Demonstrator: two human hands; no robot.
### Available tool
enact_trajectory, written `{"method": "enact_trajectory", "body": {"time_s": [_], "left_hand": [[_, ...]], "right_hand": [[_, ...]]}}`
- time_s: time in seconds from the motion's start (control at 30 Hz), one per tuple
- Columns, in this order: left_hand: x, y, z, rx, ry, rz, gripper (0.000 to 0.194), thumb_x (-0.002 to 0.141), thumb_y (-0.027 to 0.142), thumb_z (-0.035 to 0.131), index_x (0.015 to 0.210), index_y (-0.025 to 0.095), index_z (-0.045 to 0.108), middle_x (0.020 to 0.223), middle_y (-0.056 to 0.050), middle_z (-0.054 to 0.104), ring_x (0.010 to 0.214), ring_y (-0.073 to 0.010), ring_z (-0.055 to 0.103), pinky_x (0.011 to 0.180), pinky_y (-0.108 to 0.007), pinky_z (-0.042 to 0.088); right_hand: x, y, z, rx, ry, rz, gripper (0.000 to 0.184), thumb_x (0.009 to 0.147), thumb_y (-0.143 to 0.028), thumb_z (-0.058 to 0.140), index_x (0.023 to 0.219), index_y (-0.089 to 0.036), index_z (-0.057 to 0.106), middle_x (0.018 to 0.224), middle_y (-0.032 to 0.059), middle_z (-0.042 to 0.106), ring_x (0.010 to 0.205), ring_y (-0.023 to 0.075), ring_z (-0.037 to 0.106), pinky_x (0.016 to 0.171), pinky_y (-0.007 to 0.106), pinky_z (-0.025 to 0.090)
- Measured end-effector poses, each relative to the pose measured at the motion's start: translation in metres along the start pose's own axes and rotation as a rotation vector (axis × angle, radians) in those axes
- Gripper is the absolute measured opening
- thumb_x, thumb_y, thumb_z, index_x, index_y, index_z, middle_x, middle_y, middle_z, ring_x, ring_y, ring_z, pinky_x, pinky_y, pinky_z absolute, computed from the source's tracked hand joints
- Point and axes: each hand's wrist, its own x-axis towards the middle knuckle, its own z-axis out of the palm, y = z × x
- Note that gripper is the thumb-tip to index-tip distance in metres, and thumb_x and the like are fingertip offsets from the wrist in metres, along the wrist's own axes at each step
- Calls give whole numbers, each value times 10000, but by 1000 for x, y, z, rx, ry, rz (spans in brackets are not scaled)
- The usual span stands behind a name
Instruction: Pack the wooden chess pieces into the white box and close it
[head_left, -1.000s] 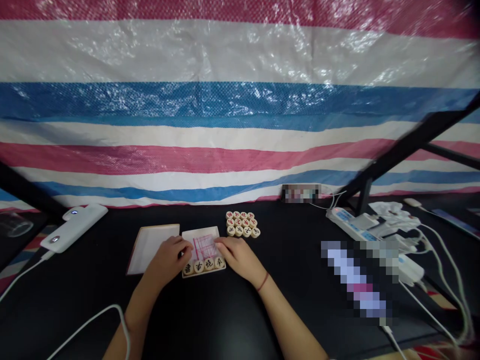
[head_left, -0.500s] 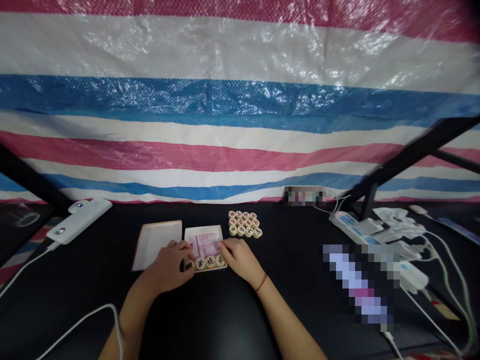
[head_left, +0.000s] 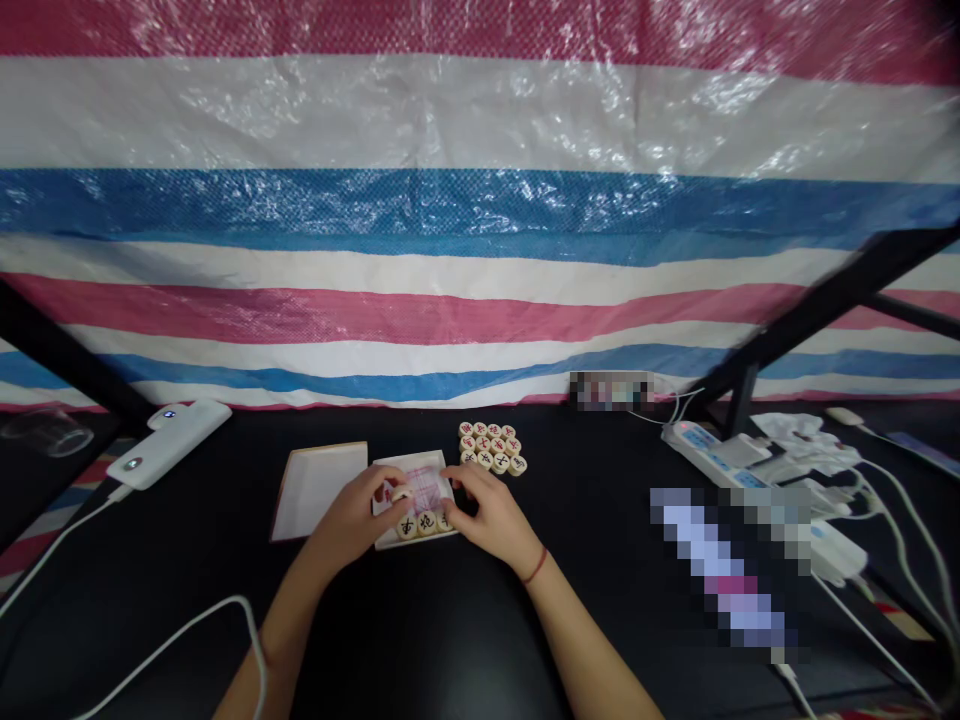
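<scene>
A shallow white box stands on the black table, holding a plastic bag with red lines and a front row of Chinese chess pieces with dark characters. My left hand pinches one round Chinese chess piece between thumb and fingers, lifted over the box's left part. At the box's right wall, my right hand has thumb and fingers apart, the thumb beside the rightmost piece in the row. Whether the thumb touches that piece I cannot tell.
The box's lid lies left of the box. Behind my right hand, several chess pieces sit in rows. A white device with a cable is at the left. At the right are a power strip, chargers and a blurred phone-like object.
My left hand has moved from the box's front left corner, taking the leftmost piece out of the row and raising it. My right hand's thumb and fingers have spread apart.
</scene>
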Motion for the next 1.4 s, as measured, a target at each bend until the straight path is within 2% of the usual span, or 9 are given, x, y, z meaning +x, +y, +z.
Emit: {"method": "enact_trajectory", "body": {"time_s": [0.1, 0.27, 0.37, 0.53, 0.77, 0.93, 1.1, 1.23, 1.4], "left_hand": [[3, 5, 19, -188, 26, -36, 278, 821, 400, 562, 1027, 217, 599, 942, -17, 656, 835, -167, 596, 784, -289, 466], [5, 2, 39, -419, 48, -80, 261, 803, 424, 594, 913, 188, 605, 876, -25, 669, 827, -170, 633, 757, -281, 500], [9, -5, 39, -479, 177, -91, 282, 761, 425, 629, 912, 188, 598, 944, -33, 677, 865, -173, 653, 792, -293, 519], [14, -12, 35, -500, 348, -147, 348, 723, 456, 650, 951, 193, 635, 1035, -54, 684, 924, -195, 666, 823, -314, 535], [14, -9, 36, -584, 356, -306, 486, 689, 422, 706, 1109, 190, 627, 1063, -46, 685, 874, -189, 689, 789, -302, 553], [6, 3, 41, -309, 184, -110, 357, 753, 360, 656, 1080, 218, 643, 914, -19, 711, 737, -165, 672, 714, -290, 549], [-1, 6, 56, 24, 151, 201, 226, 857, 218, 531, 1055, 251, 636, 982, -20, 706, 891, -178, 656, 814, -306, 532], [-2, 0, 57, 204, 141, 283, 325, 874, 300, 572, 1194, 242, 574, 1099, -62, 681, 1006, -230, 636, 905, -384, 496], [-1, -7, 40, 406, 120, 194, 449, 809, 453, 660, 1199, 240, 594, 1162, -87, 650, 1060, -275, 591, 921, -411, 444]], "right_hand": [[-1, -10, 4, 68, 29, -51, 252, 822, -240, 626, 1070, -204, 595, 944, 54, 636, 818, 175, 592, 761, 284, 485], [-1, -8, 0, 96, 28, -27, 176, 833, -226, 595, 1007, -204, 606, 832, 25, 636, 717, 147, 584, 693, 250, 473], [-2, 5, -16, 3, 28, 74, 136, 792, -189, 594, 927, -194, 615, 759, 1, 611, 653, 131, 550, 644, 238, 438], [-5, 32, -30, -149, -114, 223, 51, 733, -171, 614, 698, -186, 581, 669, -28, 574, 590, 110, 494, 574, 221, 367], [-5, 35, -26, -226, -108, 281, 182, 788, -367, 674, 767, -189, 640, 668, -11, 596, 601, 130, 535, 571, 236, 363], [-2, 2, -19, -40, 18, 179, 228, 840, -418, 633, 893, -196, 638, 692, -2, 614, 610, 130, 551, 596, 232, 410], [-1, -23, -3, 82, -13, 126, 98, 777, -285, 667, 817, -198, 647, 659, -14, 605, 606, 125, 549, 581, 217, 425], [-1, -14, -9, 61, 0, 131, 87, 782, -184, 579, 822, -195, 655, 671, -8, 616, 603, 122, 551, 595, 222, 437], [-3, 13, -25, -76, 120, 148, 201, 767, -141, 551, 919, -195, 670, 885, 55, 678, 753, 167, 608, 706, 277, 480]]}}
